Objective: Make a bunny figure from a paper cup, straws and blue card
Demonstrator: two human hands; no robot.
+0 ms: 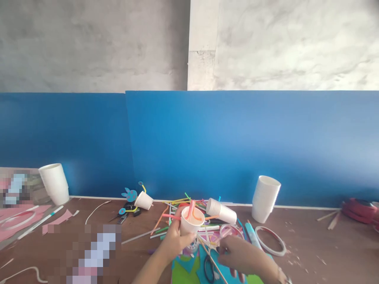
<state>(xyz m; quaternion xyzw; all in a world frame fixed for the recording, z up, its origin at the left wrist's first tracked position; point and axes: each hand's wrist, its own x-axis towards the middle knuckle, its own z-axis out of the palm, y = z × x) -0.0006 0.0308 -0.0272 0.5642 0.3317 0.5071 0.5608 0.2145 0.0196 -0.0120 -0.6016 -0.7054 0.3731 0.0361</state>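
Note:
A white paper cup (191, 228) is held upright in my left hand (175, 241), its fingers wrapped round the side. Pink and orange straws (192, 211) stand in the cup, and a red one sticks out to its left. To the right, my right hand (237, 254) hangs low over blue and green paper (185, 266), with its fingers curled; what they hold, if anything, is hidden. Beside it lie dark-handled scissors (209, 269) and a thin wooden stick (217, 267). Many coloured straws (161, 221) are spread behind the hands.
Stacks of white cups stand at right (265, 199) and left (55, 184); another stack (221, 212) lies on its side. White tape rings (283, 249), a blue tube (252, 235), a cup with blue rabbit-shaped paper (129, 195) and a red object (358, 211) are on the brown table (310, 236).

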